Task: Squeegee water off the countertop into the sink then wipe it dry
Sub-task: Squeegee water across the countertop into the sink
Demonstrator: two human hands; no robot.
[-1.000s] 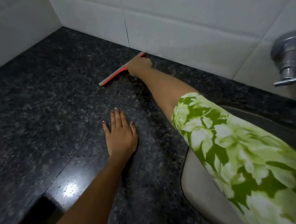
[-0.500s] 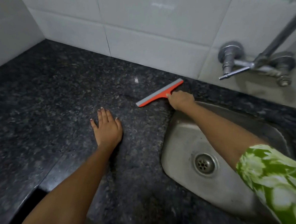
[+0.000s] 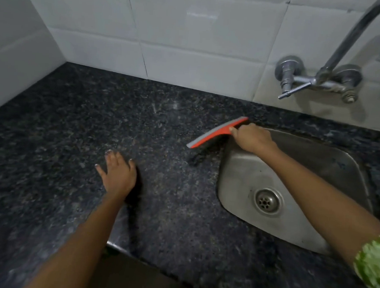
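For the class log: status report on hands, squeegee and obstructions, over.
Right hand gripping squeegee at sink edge. Left hand flat, open on countertop. Nothing in the way.

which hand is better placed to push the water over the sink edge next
Right. The right hand already grips the squeegee, whose blade sits beside the sink rim. The left hand is empty, spread flat on the countertop, farther from the sink.

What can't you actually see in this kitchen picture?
Head view only:
- Handle of the orange squeegee with grey blade: covered by the right hand.
- Curved steel tap spout: cut off by the top edge.
- Water on the dark speckled granite countertop: too dim to tell.
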